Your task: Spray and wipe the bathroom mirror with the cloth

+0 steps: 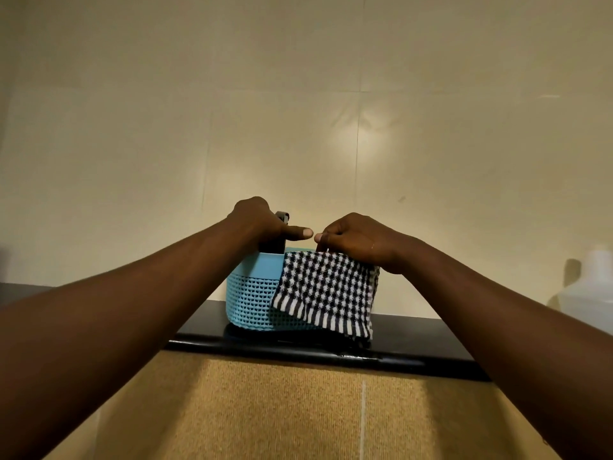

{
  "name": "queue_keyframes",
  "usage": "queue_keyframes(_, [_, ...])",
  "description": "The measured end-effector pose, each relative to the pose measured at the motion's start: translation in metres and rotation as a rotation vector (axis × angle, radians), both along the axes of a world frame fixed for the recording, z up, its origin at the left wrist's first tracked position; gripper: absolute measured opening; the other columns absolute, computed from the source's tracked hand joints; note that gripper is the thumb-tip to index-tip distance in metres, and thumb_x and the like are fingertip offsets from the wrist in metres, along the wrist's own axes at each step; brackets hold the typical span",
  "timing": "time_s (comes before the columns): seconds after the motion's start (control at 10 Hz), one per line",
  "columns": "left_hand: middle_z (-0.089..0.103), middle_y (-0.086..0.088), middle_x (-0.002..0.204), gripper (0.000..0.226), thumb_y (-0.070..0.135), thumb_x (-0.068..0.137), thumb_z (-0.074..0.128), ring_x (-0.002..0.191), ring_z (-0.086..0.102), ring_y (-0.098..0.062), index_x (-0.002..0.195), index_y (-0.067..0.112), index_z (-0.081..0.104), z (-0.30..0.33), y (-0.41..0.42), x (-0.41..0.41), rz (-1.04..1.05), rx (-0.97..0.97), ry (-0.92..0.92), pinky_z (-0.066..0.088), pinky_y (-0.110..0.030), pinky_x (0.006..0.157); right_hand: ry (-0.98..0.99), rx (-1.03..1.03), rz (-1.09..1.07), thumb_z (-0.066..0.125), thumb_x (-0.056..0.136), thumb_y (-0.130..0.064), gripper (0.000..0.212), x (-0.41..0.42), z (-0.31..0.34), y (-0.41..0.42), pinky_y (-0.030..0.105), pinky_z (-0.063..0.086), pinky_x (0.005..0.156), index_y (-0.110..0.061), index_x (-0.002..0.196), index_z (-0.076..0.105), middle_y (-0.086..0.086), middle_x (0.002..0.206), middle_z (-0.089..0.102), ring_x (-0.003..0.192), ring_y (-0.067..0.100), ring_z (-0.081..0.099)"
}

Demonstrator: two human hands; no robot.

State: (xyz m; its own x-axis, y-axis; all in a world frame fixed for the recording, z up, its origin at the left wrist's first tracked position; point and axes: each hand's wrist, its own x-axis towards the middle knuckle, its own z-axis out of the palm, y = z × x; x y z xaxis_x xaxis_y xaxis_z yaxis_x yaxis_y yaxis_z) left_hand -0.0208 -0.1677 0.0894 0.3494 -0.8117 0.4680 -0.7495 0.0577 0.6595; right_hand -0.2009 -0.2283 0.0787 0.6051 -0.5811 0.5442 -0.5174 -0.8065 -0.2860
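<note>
Two hands reach into a blue basket (252,295) on a dark shelf against a tiled wall.

Behind the basket rises a broad beige tiled wall (298,111) with a soft light glare; below it runs the glossy black shelf (414,340) the basket stands on, and under that a tan woven panel (282,410). Far to the right of the basket stands a blurred white bottle (587,290). Over the basket's front right rim hangs the black-and-white checked cloth (326,293), hiding that side of the weave. At its top edge the right hand (361,242) is closed, pinching the cloth. At the basket's left rear the left hand (262,224) wraps a dark spray bottle (280,234), mostly hidden, forefinger pointing straight toward the right hand.
</note>
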Motion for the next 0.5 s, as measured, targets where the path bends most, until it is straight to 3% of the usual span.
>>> queue_keyframes(0.1, [0.063, -0.01, 0.086, 0.069, 0.058, 0.062, 0.082, 0.08, 0.058, -0.021, 0.093, 0.001, 0.062, 0.002, 0.003, 0.001, 0.002, 0.087, -0.065, 0.046, -0.034, 0.077, 0.012, -0.037, -0.045, 0.05, 0.1, -0.039, 0.038, 0.003, 0.001, 0.003, 0.024, 0.039, 0.063, -0.019, 0.078, 0.074, -0.009, 0.08, 0.068, 0.076, 0.009, 0.058])
queue_keyframes(0.2, [0.062, -0.009, 0.088, 0.055, 0.052, 0.068, 0.081, 0.079, 0.058, -0.021, 0.085, 0.005, 0.058, 0.006, 0.009, 0.001, -0.063, 0.203, -0.033, 0.044, -0.033, 0.078, 0.014, -0.079, -0.089, 0.05, 0.1, -0.035, 0.046, 0.006, -0.001, 0.006, 0.027, 0.036, 0.061, 0.001, 0.083, 0.073, 0.016, 0.087, 0.072, 0.071, 0.017, 0.055])
queue_keyframes(0.3, [0.064, -0.014, 0.111, 0.067, 0.045, 0.074, 0.078, 0.106, 0.06, -0.029, 0.118, -0.002, 0.057, 0.012, 0.018, 0.007, -0.124, 0.35, 0.015, 0.048, -0.038, 0.092, -0.011, -0.111, -0.132, 0.05, 0.098, -0.03, 0.046, 0.01, -0.002, 0.007, 0.031, 0.036, 0.063, 0.007, 0.077, 0.069, 0.022, 0.083, 0.069, 0.067, 0.021, 0.053])
queue_keyframes(0.4, [0.067, -0.015, 0.116, 0.09, 0.054, 0.054, 0.079, 0.107, 0.062, -0.028, 0.122, -0.002, 0.059, 0.012, 0.028, 0.013, -0.189, 0.403, -0.022, 0.049, -0.039, 0.096, -0.027, -0.132, -0.178, 0.05, 0.098, -0.029, 0.042, 0.008, -0.003, 0.01, 0.034, 0.047, 0.072, 0.0, 0.078, 0.073, 0.012, 0.085, 0.073, 0.081, 0.027, 0.065])
queue_keyframes(0.5, [0.05, -0.019, 0.142, 0.116, 0.062, 0.037, 0.081, 0.131, 0.046, -0.033, 0.133, 0.004, 0.053, 0.009, 0.034, 0.016, -0.277, 0.345, 0.037, 0.038, -0.047, 0.111, -0.045, -0.193, -0.209, 0.047, 0.101, -0.037, 0.044, 0.011, -0.003, 0.015, 0.033, 0.048, 0.079, -0.008, 0.085, 0.076, 0.003, 0.095, 0.074, 0.089, 0.022, 0.066])
